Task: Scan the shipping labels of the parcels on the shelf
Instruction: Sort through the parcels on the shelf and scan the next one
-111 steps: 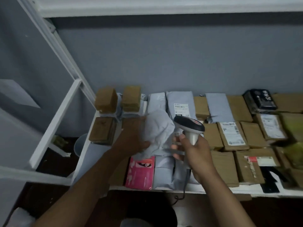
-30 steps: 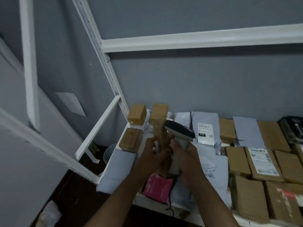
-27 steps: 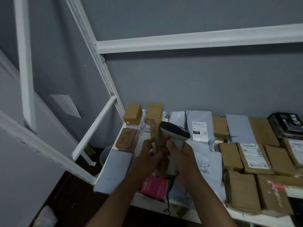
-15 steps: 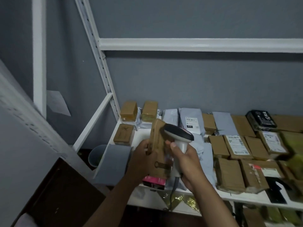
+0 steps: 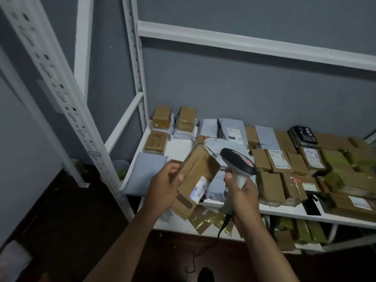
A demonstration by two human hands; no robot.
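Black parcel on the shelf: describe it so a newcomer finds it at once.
Look at the white shelf crowded with parcels, then follow its back row along the grey wall towards the right. There lies the black parcel, the only dark one with white lettering among brown boxes.

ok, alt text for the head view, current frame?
A person's left hand holds a cardboard parcel tilted while the right hand grips a handheld barcode scanner beside its label. Behind is a white shelf packed with brown boxes and grey mailers.
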